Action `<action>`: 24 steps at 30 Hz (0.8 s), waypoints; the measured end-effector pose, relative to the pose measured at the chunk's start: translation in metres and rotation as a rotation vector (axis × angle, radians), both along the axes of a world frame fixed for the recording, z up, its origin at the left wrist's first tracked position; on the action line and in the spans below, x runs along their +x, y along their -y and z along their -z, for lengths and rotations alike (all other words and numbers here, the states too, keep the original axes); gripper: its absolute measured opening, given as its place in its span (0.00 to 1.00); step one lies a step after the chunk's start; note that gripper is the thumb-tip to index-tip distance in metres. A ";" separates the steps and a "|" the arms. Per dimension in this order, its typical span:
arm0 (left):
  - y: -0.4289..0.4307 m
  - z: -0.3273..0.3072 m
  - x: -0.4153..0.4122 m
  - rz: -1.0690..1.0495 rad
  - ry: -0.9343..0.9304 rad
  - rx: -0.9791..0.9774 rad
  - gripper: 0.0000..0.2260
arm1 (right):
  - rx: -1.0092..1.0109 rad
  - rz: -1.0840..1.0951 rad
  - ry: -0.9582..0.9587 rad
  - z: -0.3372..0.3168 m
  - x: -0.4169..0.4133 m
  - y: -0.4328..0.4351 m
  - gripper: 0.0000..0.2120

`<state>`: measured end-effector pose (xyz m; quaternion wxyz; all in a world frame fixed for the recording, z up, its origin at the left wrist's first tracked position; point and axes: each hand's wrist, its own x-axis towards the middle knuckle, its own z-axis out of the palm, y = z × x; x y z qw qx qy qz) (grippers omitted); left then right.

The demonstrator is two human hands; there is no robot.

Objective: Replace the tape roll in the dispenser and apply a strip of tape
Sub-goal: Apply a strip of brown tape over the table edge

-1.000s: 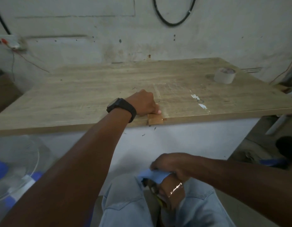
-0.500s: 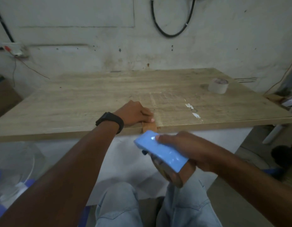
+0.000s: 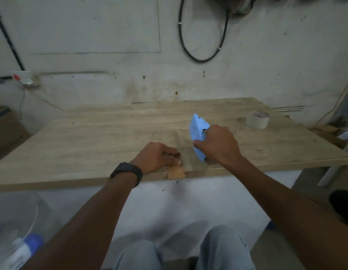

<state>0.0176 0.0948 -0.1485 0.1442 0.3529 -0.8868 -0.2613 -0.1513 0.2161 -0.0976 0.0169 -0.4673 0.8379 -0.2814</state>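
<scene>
Lying bare across the left half and far middle of the wooden table (image 3: 95,133). Crowding the near centre edge: left hand (image 3: 159,159) pressing the tape strip (image 3: 176,172), right hand (image 3: 218,146) gripping the blue dispenser (image 3: 197,133) just beside it. Occupying the upper right corner: a spare tape roll (image 3: 257,119), well apart.

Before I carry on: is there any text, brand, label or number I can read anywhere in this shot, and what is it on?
None readable.
Blue tape dispenser in the right hand: no visible print.
Spare tape roll: top too blurred to read.
Watch at the left hand: face not showing.
Bottle label, lower left: blurred.
</scene>
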 end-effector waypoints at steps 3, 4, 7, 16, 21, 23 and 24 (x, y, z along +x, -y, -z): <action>0.004 -0.001 -0.005 -0.013 0.067 -0.037 0.27 | 0.020 0.016 -0.141 0.003 -0.003 0.018 0.14; 0.006 0.001 -0.007 -0.027 0.092 -0.056 0.31 | 0.023 0.009 -0.177 0.003 -0.005 0.024 0.11; 0.015 0.010 -0.012 -0.104 0.182 -0.132 0.38 | 0.029 0.016 -0.236 0.011 -0.015 0.041 0.11; 0.057 0.019 -0.019 -0.216 0.261 -0.232 0.31 | -0.066 0.055 -0.402 0.040 -0.036 0.070 0.10; 0.063 0.023 -0.022 -0.240 0.248 -0.224 0.32 | -0.032 0.056 -0.408 0.064 -0.041 0.088 0.12; 0.062 0.024 -0.021 -0.252 0.248 -0.227 0.33 | -0.038 0.078 -0.440 0.071 -0.041 0.087 0.11; 0.061 0.025 -0.021 -0.260 0.249 -0.226 0.33 | -0.051 0.086 -0.448 0.073 -0.042 0.086 0.12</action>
